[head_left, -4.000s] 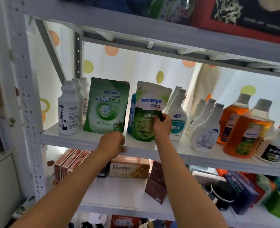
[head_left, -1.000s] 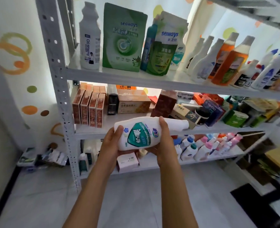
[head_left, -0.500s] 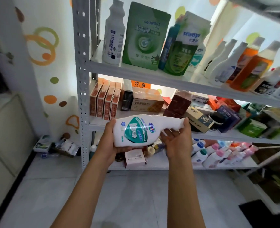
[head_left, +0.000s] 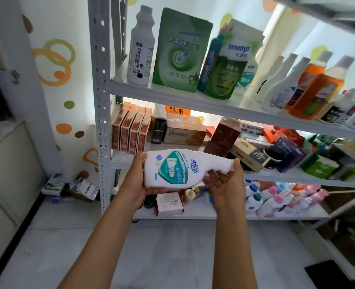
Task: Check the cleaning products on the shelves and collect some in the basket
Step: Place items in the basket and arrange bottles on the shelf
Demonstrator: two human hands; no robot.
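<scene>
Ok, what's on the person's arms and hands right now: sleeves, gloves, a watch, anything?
Nothing worn that shows. The left hand and the right hand are bare, with no gloves, rings or watch in view. Both forearms are uncovered right down to the bottom edge of the picture, so no sleeve or cuff shows. Anything above the elbows is out of frame.

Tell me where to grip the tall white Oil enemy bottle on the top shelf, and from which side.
Grip the Oil enemy bottle round its straight body from the front. It stands upright at the shelf edge; the green pouch crowds its right and the post its left.
</scene>
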